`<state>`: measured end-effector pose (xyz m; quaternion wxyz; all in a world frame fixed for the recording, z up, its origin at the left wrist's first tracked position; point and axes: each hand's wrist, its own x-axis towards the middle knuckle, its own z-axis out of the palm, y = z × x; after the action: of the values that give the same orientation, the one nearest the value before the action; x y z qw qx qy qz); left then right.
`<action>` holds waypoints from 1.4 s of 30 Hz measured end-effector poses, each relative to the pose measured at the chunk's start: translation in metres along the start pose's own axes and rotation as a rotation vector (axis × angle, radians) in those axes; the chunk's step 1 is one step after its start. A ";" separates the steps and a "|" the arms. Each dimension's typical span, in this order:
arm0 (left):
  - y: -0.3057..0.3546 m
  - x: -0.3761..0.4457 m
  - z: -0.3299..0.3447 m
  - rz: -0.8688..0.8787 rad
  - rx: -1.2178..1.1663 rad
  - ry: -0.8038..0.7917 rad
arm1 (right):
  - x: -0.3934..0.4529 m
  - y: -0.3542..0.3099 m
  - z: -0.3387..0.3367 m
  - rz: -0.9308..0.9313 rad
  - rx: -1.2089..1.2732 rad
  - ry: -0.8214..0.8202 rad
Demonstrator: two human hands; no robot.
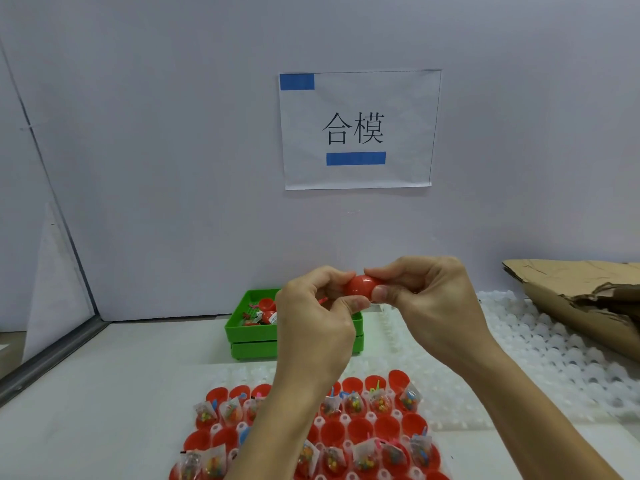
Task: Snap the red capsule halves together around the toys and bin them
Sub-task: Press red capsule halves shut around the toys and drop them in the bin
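Capsule [362, 285] pinched between left hand [313, 317] and right hand [420, 299], pressed to snap halves; held above green bin [256, 336] for dropping.

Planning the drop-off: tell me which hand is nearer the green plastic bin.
Left. The left hand overlaps the green plastic bin in this view; the right hand is off to its right.

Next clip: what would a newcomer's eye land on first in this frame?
Both hands, left and right, meet mid-frame and pinch a red capsule between their fingertips. Below them lies a tray of open red halves, many holding bagged toys. Behind the hands sits a green bin with a few capsules inside, and a paper sign hangs on the wall above.
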<state>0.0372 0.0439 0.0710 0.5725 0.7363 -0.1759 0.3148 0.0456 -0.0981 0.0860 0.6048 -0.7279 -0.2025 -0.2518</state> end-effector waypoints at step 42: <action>0.004 -0.003 0.013 -0.289 -0.505 -0.057 | -0.004 0.008 0.029 0.436 0.813 -0.071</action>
<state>0.0365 0.0298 0.0698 0.7714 0.5966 -0.1578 0.1555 0.0505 -0.0713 0.0731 0.8727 -0.4655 -0.1474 0.0061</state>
